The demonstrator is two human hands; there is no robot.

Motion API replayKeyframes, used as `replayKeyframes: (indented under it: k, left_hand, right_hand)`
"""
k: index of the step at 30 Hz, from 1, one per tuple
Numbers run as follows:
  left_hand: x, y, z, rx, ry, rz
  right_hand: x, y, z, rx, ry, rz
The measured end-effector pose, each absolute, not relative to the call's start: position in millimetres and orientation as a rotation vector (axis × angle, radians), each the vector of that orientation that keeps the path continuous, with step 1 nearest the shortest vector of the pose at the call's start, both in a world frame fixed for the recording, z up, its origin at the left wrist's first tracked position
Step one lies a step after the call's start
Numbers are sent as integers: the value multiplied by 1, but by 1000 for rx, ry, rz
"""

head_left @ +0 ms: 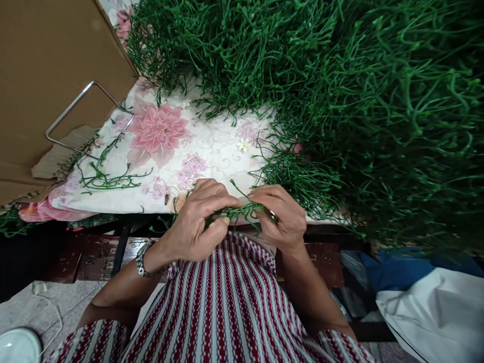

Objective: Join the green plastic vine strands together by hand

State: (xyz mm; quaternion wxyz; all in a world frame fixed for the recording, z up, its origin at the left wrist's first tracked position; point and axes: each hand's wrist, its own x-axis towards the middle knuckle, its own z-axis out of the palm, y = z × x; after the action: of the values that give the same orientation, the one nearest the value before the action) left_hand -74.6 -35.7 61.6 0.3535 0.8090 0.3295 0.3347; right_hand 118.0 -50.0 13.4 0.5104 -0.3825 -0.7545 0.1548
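Note:
Near the front edge of the cloth-covered table, my left hand point(204, 219) pinches a small bunch of thin green stems point(242, 214) between thumb and fingers. My right hand point(280, 216) is closed on the other end of the same bunch, a short gap away. One stem sticks up between the two hands. Part of the bunch is hidden by my fingers. Just beyond my right hand lies a loose cluster of green stems point(302, 179), joining a large green heap point(340, 91).
The floral tablecloth point(219, 146) spreads under the heap. At the left stand a cardboard box point(49, 60) and a bent metal wire frame point(71, 105), with loose green strands point(109, 180) nearby. White fabric point(434, 307) hangs at lower right; a round white object point(18, 347) is at lower left.

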Motion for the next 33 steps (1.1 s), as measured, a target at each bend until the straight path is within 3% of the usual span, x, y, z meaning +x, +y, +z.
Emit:
replayKeyframes:
  k: [10, 14, 21, 25, 33]
  left_hand:
    - [-58, -42, 49, 1862, 958, 981]
    - [-62, -44, 45, 1802, 945, 1071]
    - [-65, -45, 43, 1977, 929, 908]
    - [-64, -47, 44, 1985, 904, 913]
    - [-69, -47, 43, 2060, 875, 822]
  right_hand:
    - [111, -52, 13, -914, -1940, 330]
    - [119, -57, 24, -976, -2094, 496]
    - [129, -66, 48, -988, -2057, 536]
    - [113, -63, 38, -888, -2057, 752]
    - [112, -68, 28, -995, -1994, 814]
